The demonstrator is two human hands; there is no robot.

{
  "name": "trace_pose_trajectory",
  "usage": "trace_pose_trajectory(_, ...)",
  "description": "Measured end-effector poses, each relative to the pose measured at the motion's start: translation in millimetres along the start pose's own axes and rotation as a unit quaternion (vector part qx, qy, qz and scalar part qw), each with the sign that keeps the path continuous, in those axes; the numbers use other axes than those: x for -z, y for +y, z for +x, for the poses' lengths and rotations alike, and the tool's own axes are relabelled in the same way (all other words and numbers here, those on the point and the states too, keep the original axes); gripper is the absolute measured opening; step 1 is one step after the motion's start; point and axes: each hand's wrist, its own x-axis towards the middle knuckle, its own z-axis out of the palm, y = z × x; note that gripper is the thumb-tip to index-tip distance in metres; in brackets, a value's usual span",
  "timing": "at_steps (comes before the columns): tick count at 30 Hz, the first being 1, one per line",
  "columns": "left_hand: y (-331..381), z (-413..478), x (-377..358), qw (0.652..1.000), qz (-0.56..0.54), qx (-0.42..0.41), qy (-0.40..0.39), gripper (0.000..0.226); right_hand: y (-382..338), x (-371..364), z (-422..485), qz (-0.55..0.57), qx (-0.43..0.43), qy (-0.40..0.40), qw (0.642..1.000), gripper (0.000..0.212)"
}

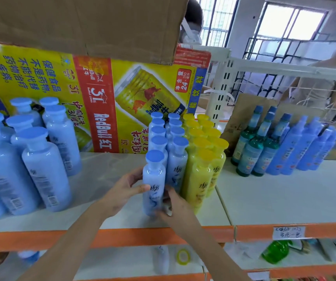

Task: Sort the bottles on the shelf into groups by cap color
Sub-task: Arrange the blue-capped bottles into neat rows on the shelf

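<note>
A pale blue bottle with a blue cap [154,179] stands at the front of two rows of blue-capped bottles [171,136] on the white shelf [110,209]. My left hand [126,187] grips its left side, thumb across the front. My right hand [173,205] holds its lower right side. Right beside these rows stand two rows of yellow bottles with yellow caps [203,151]. A cluster of larger blue-capped bottles [27,151] stands at the left of the shelf.
A Red Bull carton [106,94] stands behind the bottles, with a brown cardboard box [82,23] above it. On the adjoining shelf at the right are green glass bottles [252,147] and blue spray bottles [303,142]. Two people are behind the shelving. A lower shelf holds loose items.
</note>
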Motion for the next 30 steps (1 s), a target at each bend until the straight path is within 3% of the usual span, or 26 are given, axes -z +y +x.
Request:
trace_pose_trajectory(4, 0, -2, 0, 1.000, 0.015, -0.008, 0.009, 0.058, 4, -18, 3, 0.052, -0.022, 0.028, 0.998, 0.067)
trace_pose_trajectory(9, -7, -5, -7, 0.996, 0.006, -0.015, 0.086, 0.055, 2, -21, 3, 0.061, -0.023, 0.048, 0.997, 0.071)
trace_pose_trajectory(12, -21, -11, -14, 0.993, -0.005, -0.010, 0.115, 0.056, 4, -22, 3, 0.062, -0.011, 0.057, 0.996, 0.062)
trace_pose_trajectory(16, -36, -19, -29, 0.986, -0.060, 0.023, 0.151, 0.027, 7, -24, -1, 0.077, -0.016, 0.090, 0.993, 0.068)
trace_pose_trajectory(21, -36, -16, -43, 0.971, -0.121, 0.071, 0.195, 0.050, 8, -22, -1, 0.082, -0.021, 0.095, 0.992, 0.064)
trace_pose_trajectory(25, -34, -7, -53, 0.953, -0.160, 0.127, 0.224, 0.037, 6, -25, 0, 0.088, -0.032, 0.099, 0.991, 0.067)
trace_pose_trajectory(30, -33, -5, -57, 0.948, -0.156, 0.165, 0.223, 0.040, 5, -26, 2, 0.086, -0.041, 0.094, 0.991, 0.065)
